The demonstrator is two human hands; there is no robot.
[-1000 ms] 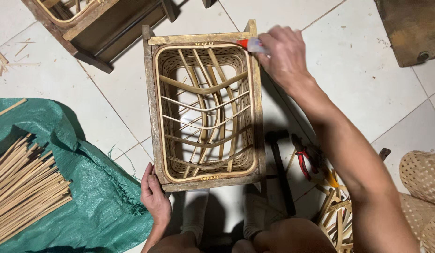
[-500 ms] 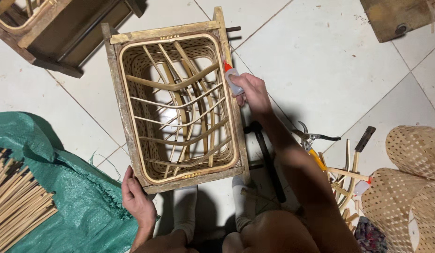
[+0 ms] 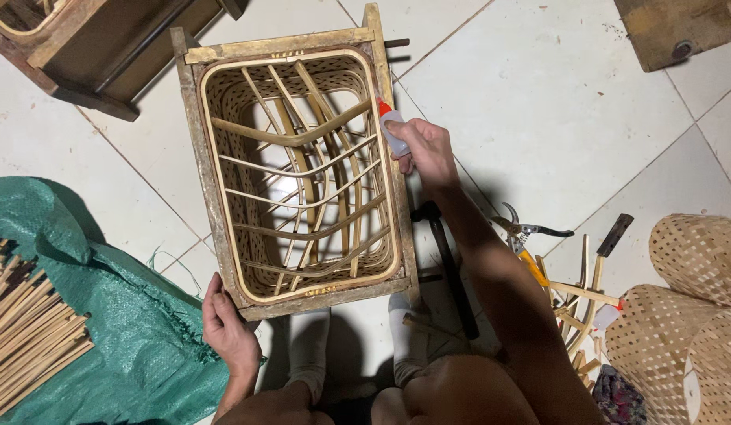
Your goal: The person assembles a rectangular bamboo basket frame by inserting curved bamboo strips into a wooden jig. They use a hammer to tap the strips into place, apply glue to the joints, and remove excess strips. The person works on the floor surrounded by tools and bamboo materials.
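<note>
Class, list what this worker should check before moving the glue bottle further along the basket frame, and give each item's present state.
1. Right hand grips the small glue bottle: ok.
2. Red nozzle points at the wooden frame rail: ok.
3. Left hand steadies the frame's near corner: ok.
4. Woven basket sits inside the frame: ok.
5. Glue left in the bottle: cannot tell.
6. Floor beside the right arm free of tools: not ok, a hammer and cutters lie there.
</note>
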